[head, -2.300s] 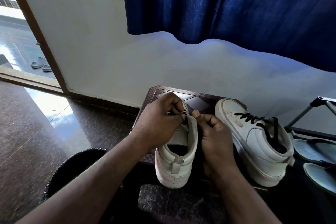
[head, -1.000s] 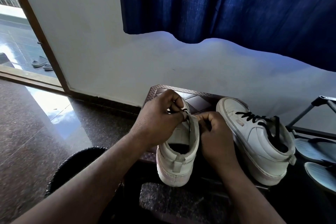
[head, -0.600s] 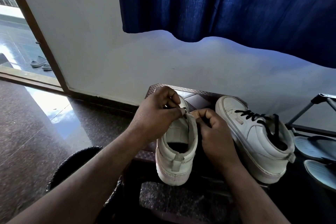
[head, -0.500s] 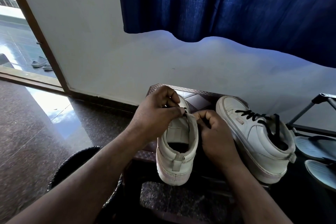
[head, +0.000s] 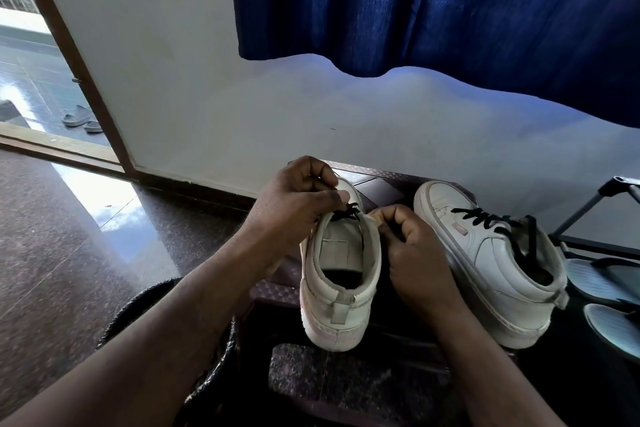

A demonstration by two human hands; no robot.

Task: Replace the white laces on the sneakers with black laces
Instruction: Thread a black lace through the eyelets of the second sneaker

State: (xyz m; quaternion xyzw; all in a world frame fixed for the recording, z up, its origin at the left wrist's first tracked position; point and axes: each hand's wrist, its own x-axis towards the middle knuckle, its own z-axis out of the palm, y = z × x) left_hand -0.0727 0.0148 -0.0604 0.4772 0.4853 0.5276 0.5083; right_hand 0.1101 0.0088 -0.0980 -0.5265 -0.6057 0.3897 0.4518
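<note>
A white sneaker (head: 337,291) stands heel toward me on a dark patterned stool (head: 377,180). My left hand (head: 294,204) pinches a black lace (head: 346,212) at the top of its tongue. My right hand (head: 412,253) is curled against the sneaker's right side, fingertips at the collar edge; what it pinches is hidden. A second white sneaker (head: 491,260) with black laces (head: 498,224) threaded stands to the right. No white lace is in view.
A white wall and a blue curtain (head: 433,3) rise behind the stool. A black metal rack (head: 588,211) with grey slippers (head: 606,281) is at the right. A dark round basket (head: 138,308) sits under my left arm. An open doorway (head: 41,80) is at far left.
My left hand has drawn the black lace slightly up at the tongue top. My right hand's fingers have curled tighter against the sneaker's collar. The second sneaker has not moved.
</note>
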